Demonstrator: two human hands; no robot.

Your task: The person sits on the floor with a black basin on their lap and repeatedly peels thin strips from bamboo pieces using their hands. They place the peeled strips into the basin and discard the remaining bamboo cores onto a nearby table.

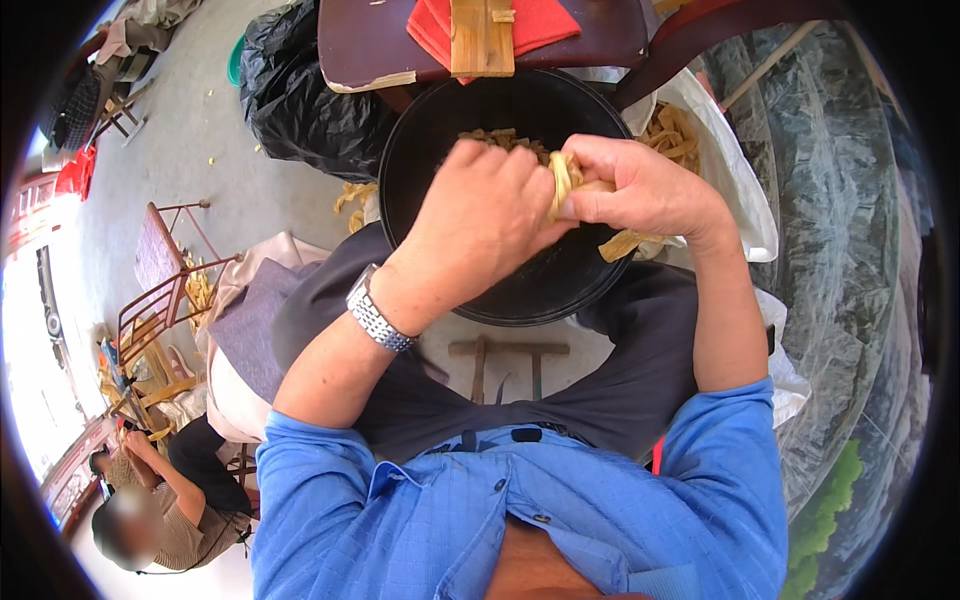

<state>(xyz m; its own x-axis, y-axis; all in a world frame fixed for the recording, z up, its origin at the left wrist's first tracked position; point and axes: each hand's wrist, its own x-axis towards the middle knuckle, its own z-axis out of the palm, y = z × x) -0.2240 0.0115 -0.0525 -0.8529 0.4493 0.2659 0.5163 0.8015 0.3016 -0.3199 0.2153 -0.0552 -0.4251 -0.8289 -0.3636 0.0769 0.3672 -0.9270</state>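
A yellowish, flat, pliable strip (pixel 564 180) is bent into a loop or knot between my two hands, above a round black tub (pixel 517 315). My left hand (pixel 487 206), with a metal watch on the wrist, is closed around one side of it; the fingertips are hidden. My right hand (pixel 630 184) pinches the other side between thumb and fingers. A loose end (pixel 626 244) of the strip hangs below my right hand. Short yellow-brown pieces (pixel 506 139) lie inside the tub, partly hidden behind my left hand.
Beyond the tub, a dark red chair seat (pixel 375 37) bears a red cloth (pixel 551 26) and a wooden block (pixel 480 45). A black plastic bag (pixel 300 97) stands left, a white sack (pixel 750 202) of strips right. Another person (pixel 187 517) sits at lower left near a folding chair (pixel 161 262).
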